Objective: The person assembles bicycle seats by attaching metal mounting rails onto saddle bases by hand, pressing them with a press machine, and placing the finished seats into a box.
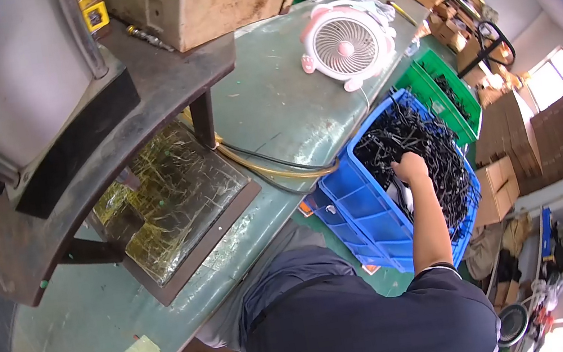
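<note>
My right hand (411, 167) reaches into a blue plastic crate (355, 198) on the right, over a heap of thin black plastic pieces (450, 194). Its fingers are curled together at the top of the heap; whether a piece is between them is too small to make out. Something white and dark (401, 196) lies in the crate just below this hand, partly hidden by the forearm. My left hand is out of view.
A pink and white fan (345, 48) stands on the green worktable (273, 122). At left is a metal press frame (119, 113) over a plate covered in yellowish film (169, 200). Behind the blue crate sits a green crate (429, 92); cardboard boxes (496, 189) and shelves stand farther right.
</note>
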`<state>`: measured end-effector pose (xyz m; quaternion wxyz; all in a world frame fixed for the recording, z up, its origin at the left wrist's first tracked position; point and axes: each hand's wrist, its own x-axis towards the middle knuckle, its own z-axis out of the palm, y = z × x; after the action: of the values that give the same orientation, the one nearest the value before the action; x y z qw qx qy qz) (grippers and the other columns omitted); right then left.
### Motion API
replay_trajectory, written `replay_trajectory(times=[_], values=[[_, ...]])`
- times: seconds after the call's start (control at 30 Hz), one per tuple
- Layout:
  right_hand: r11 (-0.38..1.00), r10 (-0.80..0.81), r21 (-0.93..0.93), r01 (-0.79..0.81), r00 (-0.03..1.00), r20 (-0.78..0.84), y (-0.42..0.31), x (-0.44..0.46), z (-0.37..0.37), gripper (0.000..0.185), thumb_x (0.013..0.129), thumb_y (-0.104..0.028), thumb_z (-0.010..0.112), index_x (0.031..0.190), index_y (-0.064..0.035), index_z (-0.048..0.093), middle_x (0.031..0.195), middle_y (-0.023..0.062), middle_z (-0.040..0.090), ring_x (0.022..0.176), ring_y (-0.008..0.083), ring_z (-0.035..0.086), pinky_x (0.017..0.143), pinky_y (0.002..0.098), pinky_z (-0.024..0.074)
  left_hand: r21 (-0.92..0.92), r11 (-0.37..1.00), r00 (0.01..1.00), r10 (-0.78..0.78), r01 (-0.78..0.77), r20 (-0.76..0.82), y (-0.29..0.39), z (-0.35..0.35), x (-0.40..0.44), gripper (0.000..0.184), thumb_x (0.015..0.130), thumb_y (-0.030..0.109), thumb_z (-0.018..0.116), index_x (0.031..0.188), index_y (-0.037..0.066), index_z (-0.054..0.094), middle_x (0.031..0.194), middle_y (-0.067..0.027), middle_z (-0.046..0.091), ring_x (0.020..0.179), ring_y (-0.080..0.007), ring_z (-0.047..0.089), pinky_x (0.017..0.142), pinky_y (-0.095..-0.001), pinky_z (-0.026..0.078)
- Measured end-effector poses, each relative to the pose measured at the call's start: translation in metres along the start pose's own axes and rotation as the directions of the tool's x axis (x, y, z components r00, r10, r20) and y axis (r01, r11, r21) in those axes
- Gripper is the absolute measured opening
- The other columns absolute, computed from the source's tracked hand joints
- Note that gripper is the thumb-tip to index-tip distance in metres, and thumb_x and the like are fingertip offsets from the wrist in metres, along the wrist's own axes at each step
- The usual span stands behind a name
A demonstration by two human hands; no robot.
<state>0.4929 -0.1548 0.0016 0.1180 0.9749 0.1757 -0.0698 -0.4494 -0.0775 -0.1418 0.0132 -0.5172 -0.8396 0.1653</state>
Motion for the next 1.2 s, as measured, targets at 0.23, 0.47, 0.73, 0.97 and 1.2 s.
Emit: replay_trajectory(times=[0.23,0.47,0.73,0.97,1.2], values=[[0.99,-0.062,0.113,0.079,0.987,-0.146,0.022,0.018,0.052,0.03,0.091,-0.029,0.075,0.104,-0.0017,0.077,0.111,0.0242,0.074,0.108,0.0416,0.071,0.095,0.0487,0.0565,-0.014,0.999,0.999,0.033,-0.033,0.006,0.02,-0.017,0.044,0.05,0.098,0.033,0.062,0.133,-0.002,0.056,0.108,-0.0259,0.072,0.098,-0.0425,0.07,0.084,-0.05,0.057],[0.959,-0.007,0.247,0.141,0.88,-0.475,0.052,0.008,0.023,0.032,0.099,-0.029,0.062,0.098,-0.0004,0.075,0.095,0.0233,0.075,0.093,0.0406,0.073,0.087,0.0505,0.0565,-0.002,1.0,1.0,0.012,-0.012,0.001,0.015,-0.031,0.053,0.055,0.098,0.035,0.06,0.138,-0.002,0.052,0.108,-0.0276,0.072,0.1,-0.0446,0.07,0.086,-0.0516,0.056],[0.593,0.178,0.733,0.334,0.833,-0.523,0.081,0.025,0.021,0.033,0.104,-0.03,0.06,0.092,-0.0004,0.07,0.073,0.0094,0.068,0.069,0.0232,0.066,0.066,0.036,0.0495,0.001,0.974,0.974,-0.227,0.227,-0.011,-0.05,-0.067,0.014,0.061,0.098,0.037,0.058,0.143,-0.003,0.048,0.108,-0.0296,0.071,0.102,-0.0471,0.069,0.089,-0.0534,0.055],[0.821,-0.183,0.363,0.439,0.807,-0.561,0.038,0.087,0.053,0.04,0.107,-0.033,0.054,0.091,0.002,0.063,0.078,0.0233,0.063,0.07,0.0404,0.065,0.069,0.0491,0.0503,-0.055,0.852,0.854,-0.52,0.521,0.024,-0.101,-0.131,-0.097,0.066,0.098,0.039,0.056,0.147,-0.004,0.045,0.108,-0.0313,0.071,0.104,-0.0493,0.068,0.091,-0.055,0.055],[0.568,0.501,0.812,0.137,0.725,-0.473,0.084,0.085,0.011,0.049,0.11,-0.041,0.049,0.094,0.0001,0.071,0.086,0.0182,0.072,0.079,0.0352,0.067,0.076,0.0497,0.0507,-0.73,0.636,0.908,-0.415,0.248,-0.053,0.023,-0.215,-0.148,0.06,0.095,0.021,0.062,0.148,-0.003,0.046,0.103,-0.0203,0.072,0.09,-0.0324,0.074,0.076,-0.0406,0.06]])
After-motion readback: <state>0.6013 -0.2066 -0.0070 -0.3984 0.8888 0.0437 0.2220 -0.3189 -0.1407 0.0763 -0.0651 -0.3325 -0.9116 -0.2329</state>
